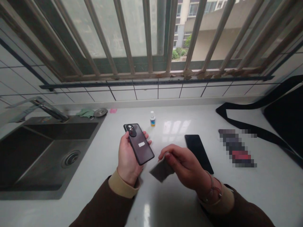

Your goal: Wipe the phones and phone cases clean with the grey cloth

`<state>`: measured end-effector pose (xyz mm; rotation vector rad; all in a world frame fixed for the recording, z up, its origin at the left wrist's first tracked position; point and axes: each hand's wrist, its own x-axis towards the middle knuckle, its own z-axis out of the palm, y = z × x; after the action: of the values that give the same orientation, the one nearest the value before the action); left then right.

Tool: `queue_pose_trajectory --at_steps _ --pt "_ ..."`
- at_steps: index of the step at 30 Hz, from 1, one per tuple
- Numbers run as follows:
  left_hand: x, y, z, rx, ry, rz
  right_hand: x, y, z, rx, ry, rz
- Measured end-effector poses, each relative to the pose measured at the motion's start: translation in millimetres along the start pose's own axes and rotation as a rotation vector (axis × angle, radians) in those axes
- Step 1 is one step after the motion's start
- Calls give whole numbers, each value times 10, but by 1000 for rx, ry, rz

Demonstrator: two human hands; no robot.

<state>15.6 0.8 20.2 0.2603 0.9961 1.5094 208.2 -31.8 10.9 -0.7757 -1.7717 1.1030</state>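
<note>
The left hand [127, 157] grips a dark phone [142, 148] above the counter [71, 211], back upward; its white label [141, 144] is unreadable. The right hand [182, 160] pinches a grey cloth [162, 170], just beside a black phone [199, 153] lying flat. A small bottle [152, 119] stands beyond, its lettering too small to read.

Phone [143, 148] in left hand [127, 159] (camera [131, 130] up), grey cloth [161, 170] in right hand [183, 162]

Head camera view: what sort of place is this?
Probably an apartment kitchen: a stainless steel sink set in a white countertop, and a barred window facing apartment buildings.
</note>
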Motion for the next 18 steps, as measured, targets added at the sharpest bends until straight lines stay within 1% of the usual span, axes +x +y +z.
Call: queue_pose_trajectory --at_steps 2,4,5,7,8,10,12,13,15,18 --pt "-56 -45 -14 113 -29 90 17 16 -27 107 46 5" --pt "-99 -107 -29 232 -97 161 45 36 -36 183 3 -22" --pt "-110 -141 -34 270 -140 157 60 49 -34 184 -19 -30" --pt "-103 -211 -45 308 -233 97 88 86 -29 122 -1 3" --pt "-86 -244 -52 321 -261 65 100 112 -29 69 43 38" --pt "-35 -297 -74 372 -267 30 122 179 -41 -65 169 103" --pt "19 -331 -108 456 -233 39 141 257 -69 -203 272 134" --pt "40 -340 -127 518 -222 61 148 296 -85 -259 299 140" --pt "61 -352 -160 688 -242 147 158 369 -113 -325 307 161" --pt "44 -366 -194 971 -343 277 166 467 -129 -358 303 222"
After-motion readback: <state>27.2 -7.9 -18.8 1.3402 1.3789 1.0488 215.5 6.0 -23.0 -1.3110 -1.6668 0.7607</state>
